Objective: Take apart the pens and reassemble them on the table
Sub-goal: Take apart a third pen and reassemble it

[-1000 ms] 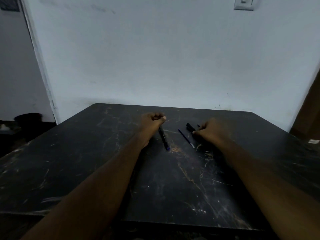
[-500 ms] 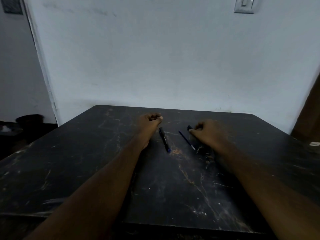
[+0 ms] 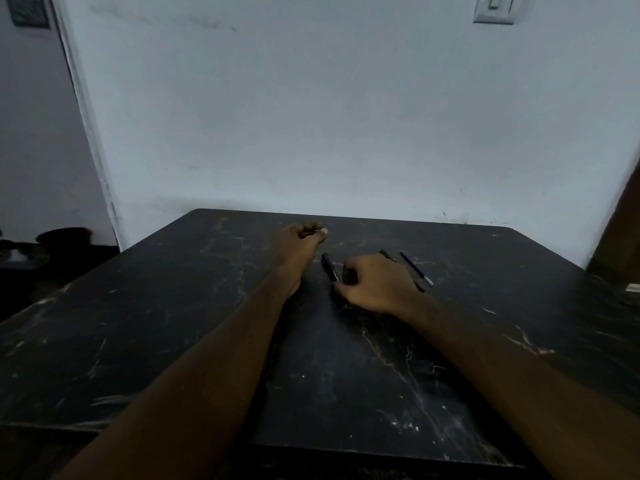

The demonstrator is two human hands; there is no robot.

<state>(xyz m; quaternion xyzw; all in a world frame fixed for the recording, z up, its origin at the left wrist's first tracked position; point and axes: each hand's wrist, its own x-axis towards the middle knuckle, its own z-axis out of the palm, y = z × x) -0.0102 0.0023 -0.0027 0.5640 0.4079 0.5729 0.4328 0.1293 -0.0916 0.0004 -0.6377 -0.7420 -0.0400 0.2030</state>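
A dark pen barrel (image 3: 328,266) lies on the black marbled table (image 3: 346,375) between my hands. My right hand (image 3: 377,287) rests beside it, curled, with its fingertips closed on the barrel's near end, which they hide. My left hand (image 3: 304,237) is a closed fist just left of and beyond the barrel, not touching it; I see nothing in it. A thin blue refill (image 3: 415,268) with a pale tip lies to the right of my right hand. Another dark pen part (image 3: 385,253) pokes out from behind that hand.
The table's far edge meets a pale wall (image 3: 346,133). A brown wooden panel (image 3: 620,244) stands at the right. Off the table's left side sits a dark round object (image 3: 64,235) on the floor. A light switch (image 3: 493,8) is on the wall.
My right hand has moved left from the refill and the small dark part over to the near end of the pen barrel. My left fist has let go of the barrel's top.
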